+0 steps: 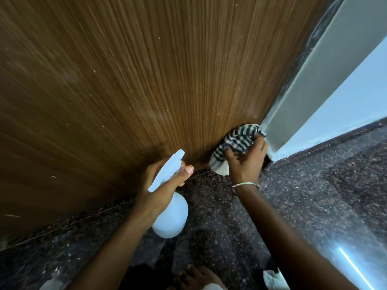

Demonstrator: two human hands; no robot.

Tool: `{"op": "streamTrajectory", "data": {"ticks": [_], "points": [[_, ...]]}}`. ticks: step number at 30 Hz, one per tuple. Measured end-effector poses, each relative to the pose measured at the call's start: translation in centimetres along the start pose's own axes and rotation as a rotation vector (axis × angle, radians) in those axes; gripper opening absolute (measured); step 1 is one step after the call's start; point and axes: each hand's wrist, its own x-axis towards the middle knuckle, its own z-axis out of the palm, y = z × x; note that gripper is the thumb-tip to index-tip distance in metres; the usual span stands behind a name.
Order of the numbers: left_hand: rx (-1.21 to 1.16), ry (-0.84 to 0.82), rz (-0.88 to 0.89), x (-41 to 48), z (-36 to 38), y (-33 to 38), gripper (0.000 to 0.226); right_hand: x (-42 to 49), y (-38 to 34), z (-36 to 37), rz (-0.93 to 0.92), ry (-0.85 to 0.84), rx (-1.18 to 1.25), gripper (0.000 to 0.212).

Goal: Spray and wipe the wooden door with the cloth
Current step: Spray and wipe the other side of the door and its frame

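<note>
The brown wooden door fills the upper left of the view, its grain running down to the floor. My right hand grips a black-and-white striped cloth and presses it against the door's bottom right corner, beside the frame. My left hand holds a white spray bottle by its neck, with the nozzle pointing up toward the door's lower edge. A thin bangle sits on my right wrist.
A pale door frame and wall rise on the right. The dark speckled stone floor runs under the door. Bare feet show at the bottom edge, with a bit of white fabric beside them.
</note>
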Motion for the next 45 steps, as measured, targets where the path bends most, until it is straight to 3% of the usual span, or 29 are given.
{"op": "streamTrajectory", "data": {"ticks": [4, 6, 8, 10, 12, 14, 16, 19, 24, 31, 38, 40, 43, 45], "points": [[-0.023, -0.028, -0.019, -0.5, -0.2, 0.3, 0.025, -0.6, -0.4, 1.7, -0.052, -0.023, -0.172, 0.075], [-0.023, -0.050, -0.147, 0.5, -1.0, -1.9, 0.032, -0.3, 0.1, 1.5, -0.121, -0.042, -0.245, 0.068], [-0.026, -0.104, -0.225, 3.1, -3.4, -12.3, 0.052, 0.1, 0.9, 1.2, -0.212, -0.059, -0.322, 0.065], [-0.007, -0.064, -0.214, 5.7, -5.6, -18.9, 0.055, 0.4, 1.7, 0.8, -0.352, -0.078, -0.384, 0.061], [-0.026, -0.135, -0.188, 2.9, -4.1, -12.6, 0.047, 0.6, 2.7, 0.3, -0.546, -0.100, -0.486, 0.051], [0.038, -0.033, -0.145, 1.1, -1.1, -3.5, 0.030, 1.3, 3.6, -0.1, -0.697, -0.113, -0.592, 0.041], [0.046, -0.016, -0.021, -0.4, -0.5, -1.1, 0.020, 1.9, 4.1, -0.6, -0.753, -0.123, -0.648, 0.047], [0.033, 0.001, 0.009, 0.1, -0.1, -1.3, 0.019, 1.5, 3.2, -0.4, -0.629, -0.129, -0.551, 0.050], [0.009, -0.048, 0.016, 0.4, 0.7, -0.9, 0.022, -0.3, 0.1, 1.6, -0.114, 0.069, -0.119, 0.032], [-0.025, -0.042, 0.023, 0.3, 0.2, -1.3, 0.033, -0.4, -1.6, 2.1, 0.098, 0.151, 0.128, 0.024], [-0.003, 0.016, 0.000, -0.1, -0.6, -1.3, 0.022, 0.7, -2.2, 2.7, 0.498, 0.166, 0.506, 0.027], [-0.021, 0.007, -0.001, -0.2, -0.6, -1.1, 0.021, 0.8, -1.5, 2.4, 0.440, 0.119, 0.360, 0.028], [-0.039, -0.011, -0.011, -0.2, -0.3, -0.8, 0.021, 0.5, -0.3, 1.6, 0.132, 0.074, 0.096, 0.031], [-0.036, -0.018, -0.012, -0.4, 0.0, -0.7, 0.019, 0.4, 0.8, 1.1, -0.045, 0.003, -0.084, 0.047]]}}
